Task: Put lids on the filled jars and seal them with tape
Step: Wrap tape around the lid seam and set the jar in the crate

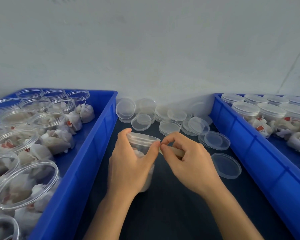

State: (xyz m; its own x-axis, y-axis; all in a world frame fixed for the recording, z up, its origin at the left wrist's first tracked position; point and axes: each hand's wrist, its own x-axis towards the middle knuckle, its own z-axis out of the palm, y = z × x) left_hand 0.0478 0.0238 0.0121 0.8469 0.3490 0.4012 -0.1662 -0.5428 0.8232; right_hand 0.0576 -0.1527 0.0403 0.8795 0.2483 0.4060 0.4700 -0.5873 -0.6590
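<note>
My left hand (128, 163) grips a clear plastic jar (143, 144) filled with white tea bags; a clear lid sits on its top. The jar is tilted toward the wall above the dark table. My right hand (185, 160) holds a tan tape roll (177, 152), mostly hidden by its curled fingers. Thumb and forefinger pinch the tape end right at the jar's lid rim, beside my left fingertip. Loose clear lids (169, 126) lie in a heap behind the jar.
A blue bin (87, 153) on the left holds several open filled jars (26, 184). A blue bin (260, 153) on the right holds lidded jars (246, 110). One single lid (226, 165) lies right of my right hand. A pale wall stands behind.
</note>
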